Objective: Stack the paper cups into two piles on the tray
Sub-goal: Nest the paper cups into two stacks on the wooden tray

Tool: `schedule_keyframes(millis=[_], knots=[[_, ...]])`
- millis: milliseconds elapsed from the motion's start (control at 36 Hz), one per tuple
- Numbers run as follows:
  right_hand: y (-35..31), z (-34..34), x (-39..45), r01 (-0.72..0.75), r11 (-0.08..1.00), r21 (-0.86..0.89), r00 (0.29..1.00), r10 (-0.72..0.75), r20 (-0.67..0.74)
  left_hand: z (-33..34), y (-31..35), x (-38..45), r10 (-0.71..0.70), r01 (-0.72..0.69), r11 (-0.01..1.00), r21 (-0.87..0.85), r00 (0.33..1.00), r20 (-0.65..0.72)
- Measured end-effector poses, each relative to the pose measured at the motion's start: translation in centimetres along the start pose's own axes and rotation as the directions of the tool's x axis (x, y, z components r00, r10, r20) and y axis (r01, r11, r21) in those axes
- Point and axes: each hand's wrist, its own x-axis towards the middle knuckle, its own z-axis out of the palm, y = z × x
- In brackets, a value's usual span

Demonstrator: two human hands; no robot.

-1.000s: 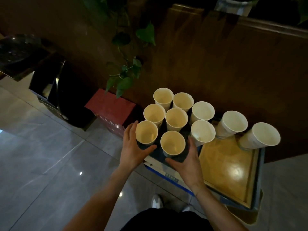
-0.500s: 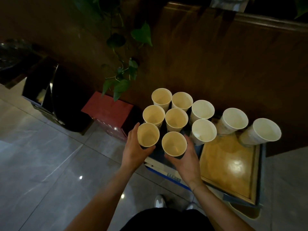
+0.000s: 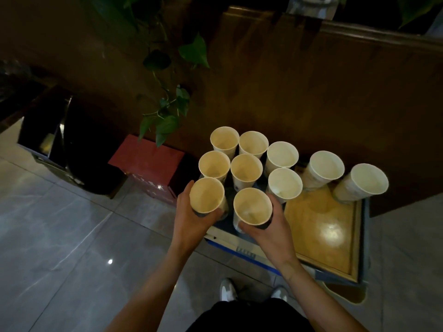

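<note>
Several white paper cups stand upright with their mouths up, clustered on a dark blue surface beside a wooden tray. My left hand grips the near left cup around its base. My right hand grips the near middle cup the same way. Both held cups sit a little higher than their neighbours. Behind them stand further cups such as the middle cup and a right cup. Two cups stand at the tray's far edge.
A dark wooden wall panel rises right behind the cups. A red box and a trailing green plant are at the left, with a black bin further left. Grey tiled floor lies below; my shoes show underneath.
Both hands have closed around the two nearest cups and raised them slightly. The other cups have not moved.
</note>
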Motion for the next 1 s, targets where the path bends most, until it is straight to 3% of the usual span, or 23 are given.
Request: schedule_keyframes(millis=[278,750,1000], knots=[[-0.8,-5.4,-2.7,-0.051,0.993,0.108,0.997,0.058,-0.058,1.5,2.1,-2.8,0.004,0.008,0.995,-0.100,0.993,0.116],[0.6,-18.3,-5.3,-0.118,0.971,0.206,0.974,0.154,-0.168,10.4,9.9,-6.2,0.108,-0.072,0.987,-0.141,0.957,0.269],[1.1,-24.4,-4.8,0.001,0.978,0.206,0.966,0.052,-0.254,15.3,14.3,-6.4,0.180,-0.137,0.978,-0.157,0.935,0.306]])
